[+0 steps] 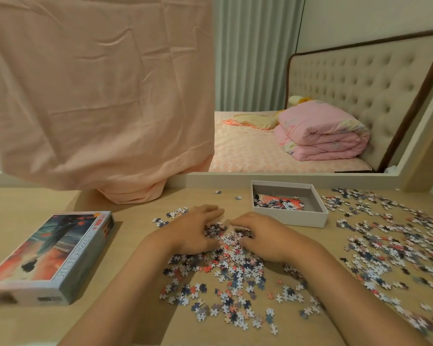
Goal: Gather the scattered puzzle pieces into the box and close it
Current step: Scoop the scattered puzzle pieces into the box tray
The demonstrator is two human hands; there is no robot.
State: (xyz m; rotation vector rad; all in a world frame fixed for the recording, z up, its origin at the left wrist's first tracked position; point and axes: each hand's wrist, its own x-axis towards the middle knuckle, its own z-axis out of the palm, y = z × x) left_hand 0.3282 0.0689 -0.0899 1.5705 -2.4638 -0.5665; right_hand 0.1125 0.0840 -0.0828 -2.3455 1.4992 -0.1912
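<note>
Pieces [231, 269] before box [302, 219], long axis crosswise

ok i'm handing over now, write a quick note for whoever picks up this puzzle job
Hands: left hand and right hand palm-down on the middle pile of puzzle pieces, fingers loosely curved, nothing lifted.
Things: box open, just beyond the right hand, a few pieces inside; lid lying apart at far left.
Done: a small share boxed.
Left: middle pile, the wide spread at right, then lid on.
</note>
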